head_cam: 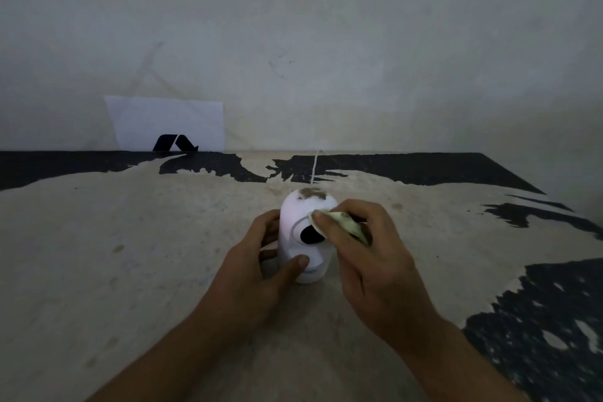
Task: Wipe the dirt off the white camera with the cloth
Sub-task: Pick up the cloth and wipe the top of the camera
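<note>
The white camera (298,220) stands upright at the table's middle, with a black lens facing me and a brown patch of dirt (312,193) on its top. My left hand (257,266) grips its lower body, thumb across the front of the base. My right hand (362,248) pinches a small, soiled, greenish cloth (342,223) and holds it against the camera's right side beside the lens. A thin white cable (315,170) runs from behind the camera toward the wall.
The worn table (130,254) is beige with black patches along its back and right edges. A white sheet with a black logo (166,124) leans against the grey wall at the back left.
</note>
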The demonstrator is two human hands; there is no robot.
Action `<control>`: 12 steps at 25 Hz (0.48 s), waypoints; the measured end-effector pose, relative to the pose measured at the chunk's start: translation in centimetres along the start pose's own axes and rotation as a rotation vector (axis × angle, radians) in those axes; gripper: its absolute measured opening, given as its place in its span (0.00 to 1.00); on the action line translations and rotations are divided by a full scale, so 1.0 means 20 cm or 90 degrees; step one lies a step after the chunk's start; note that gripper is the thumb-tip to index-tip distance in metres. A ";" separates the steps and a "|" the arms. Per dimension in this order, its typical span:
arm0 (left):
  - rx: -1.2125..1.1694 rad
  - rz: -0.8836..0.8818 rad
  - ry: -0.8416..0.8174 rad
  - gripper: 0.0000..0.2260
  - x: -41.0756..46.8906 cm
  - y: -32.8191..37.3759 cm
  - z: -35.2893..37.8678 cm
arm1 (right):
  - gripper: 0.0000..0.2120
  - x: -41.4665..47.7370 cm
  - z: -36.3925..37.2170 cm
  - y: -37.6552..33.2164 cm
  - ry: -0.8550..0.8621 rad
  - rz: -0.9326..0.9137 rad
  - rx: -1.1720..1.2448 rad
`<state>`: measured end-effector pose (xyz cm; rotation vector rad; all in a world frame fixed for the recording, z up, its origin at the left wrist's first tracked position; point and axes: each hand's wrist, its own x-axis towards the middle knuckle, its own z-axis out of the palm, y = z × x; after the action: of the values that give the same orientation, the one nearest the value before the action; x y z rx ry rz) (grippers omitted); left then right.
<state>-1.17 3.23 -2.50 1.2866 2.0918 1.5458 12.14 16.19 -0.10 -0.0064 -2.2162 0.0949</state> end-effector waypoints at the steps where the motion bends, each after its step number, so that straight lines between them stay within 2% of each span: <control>1: 0.002 -0.003 0.000 0.25 0.00 0.00 0.00 | 0.18 0.00 0.00 0.01 -0.020 -0.013 -0.014; 6: -0.004 0.008 -0.009 0.27 0.00 0.01 -0.01 | 0.14 -0.01 -0.06 0.10 -0.022 -0.009 -0.038; 10: -0.002 0.010 -0.019 0.27 0.00 0.02 -0.01 | 0.11 -0.01 -0.07 0.11 0.051 0.003 -0.011; 12: 0.000 0.009 -0.016 0.27 0.00 0.02 -0.01 | 0.13 -0.01 -0.06 0.10 0.044 -0.011 -0.004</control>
<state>-1.02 3.10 -2.09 1.3168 2.0716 1.5277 13.04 18.26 0.35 0.0059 -2.1479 0.0764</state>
